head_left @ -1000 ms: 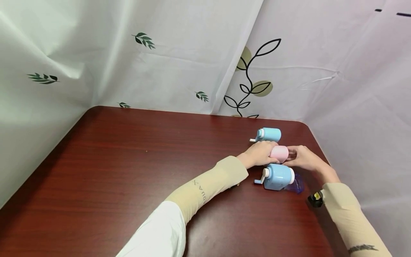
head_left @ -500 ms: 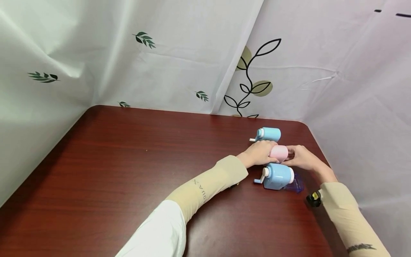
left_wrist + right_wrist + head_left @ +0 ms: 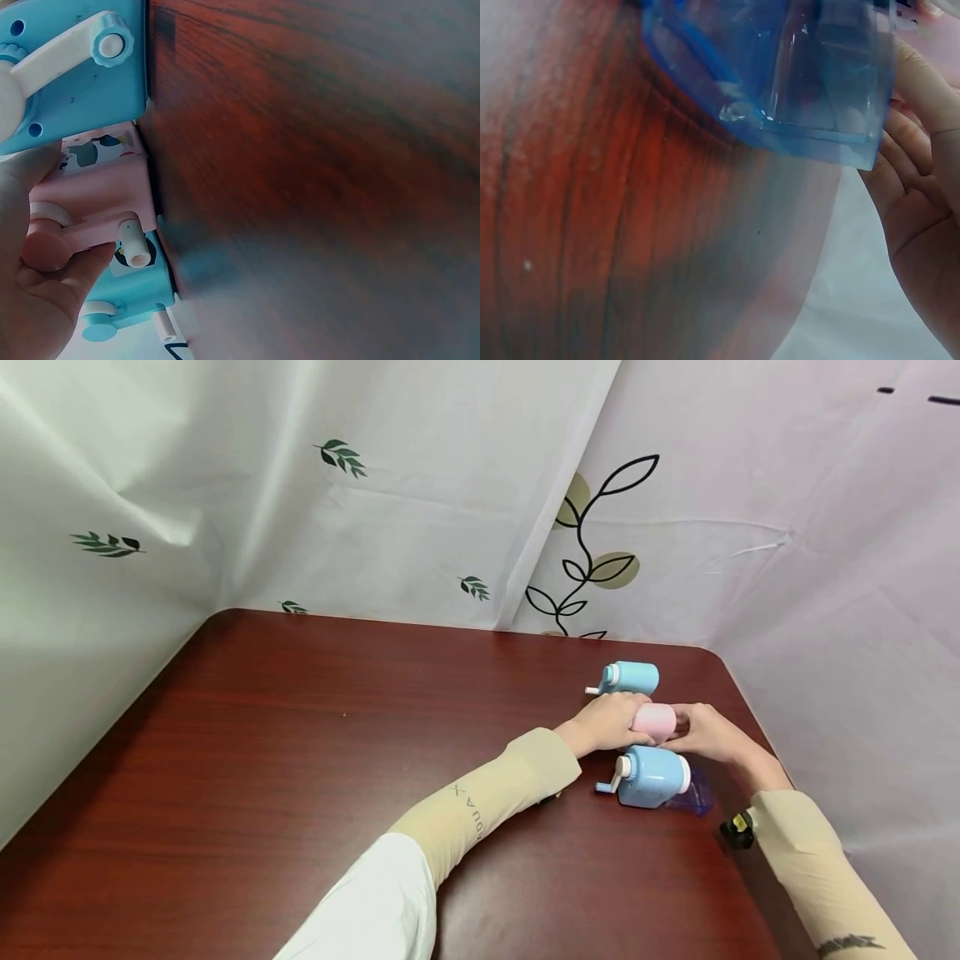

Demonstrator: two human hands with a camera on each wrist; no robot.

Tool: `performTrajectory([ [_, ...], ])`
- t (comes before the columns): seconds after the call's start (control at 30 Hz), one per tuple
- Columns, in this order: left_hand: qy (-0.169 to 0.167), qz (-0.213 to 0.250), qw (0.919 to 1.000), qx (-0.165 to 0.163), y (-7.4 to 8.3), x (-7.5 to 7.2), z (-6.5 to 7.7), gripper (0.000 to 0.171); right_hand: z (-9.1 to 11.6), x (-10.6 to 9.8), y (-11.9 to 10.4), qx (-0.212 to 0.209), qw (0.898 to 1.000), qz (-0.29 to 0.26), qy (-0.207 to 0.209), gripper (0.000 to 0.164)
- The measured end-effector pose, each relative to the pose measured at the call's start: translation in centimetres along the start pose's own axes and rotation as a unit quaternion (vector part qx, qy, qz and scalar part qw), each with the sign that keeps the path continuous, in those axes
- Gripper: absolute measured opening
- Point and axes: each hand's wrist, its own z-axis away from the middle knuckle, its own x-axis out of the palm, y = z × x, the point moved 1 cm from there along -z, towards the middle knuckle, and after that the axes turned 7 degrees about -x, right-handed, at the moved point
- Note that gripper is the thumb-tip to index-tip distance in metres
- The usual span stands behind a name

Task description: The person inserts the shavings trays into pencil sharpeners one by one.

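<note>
A pink hand-crank pencil sharpener [image 3: 654, 722] stands between my two hands near the table's right side. My left hand [image 3: 611, 720] grips its crank end, thumb and fingers on opposite sides of the body [image 3: 97, 195]. At the other end, my right hand [image 3: 708, 732] holds the sharpener with bent fingers; their tips are partly hidden. Close in front of it stands a blue crank sharpener [image 3: 651, 775], with a see-through blue plastic part [image 3: 795, 82] at its right end. Just behind sits a light-blue crank sharpener [image 3: 634, 677].
The dark red wooden table [image 3: 300, 760] reaches far to the left. White curtains [image 3: 405, 502] with leaf prints hang along its back and sides. A small black and yellow object [image 3: 738, 830] is by the right sleeve. Another small dark item [image 3: 548, 797] lies partly behind the left sleeve.
</note>
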Motion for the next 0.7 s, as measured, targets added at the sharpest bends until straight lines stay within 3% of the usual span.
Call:
performTrajectory([
  [0.43, 0.001, 0.005, 1.0000, -0.001, 0.22, -0.02, -0.01, 0.057, 0.09, 0.08, 0.07, 0.008, 1.000, 0.009, 0.001, 0.042],
  [0.7, 0.003, 0.025, 0.9997, -0.006, -0.05, 0.04, 0.13, 0.067, 0.35, 0.41, 0.14, 0.021, 0.999, -0.027, 0.007, 0.045],
])
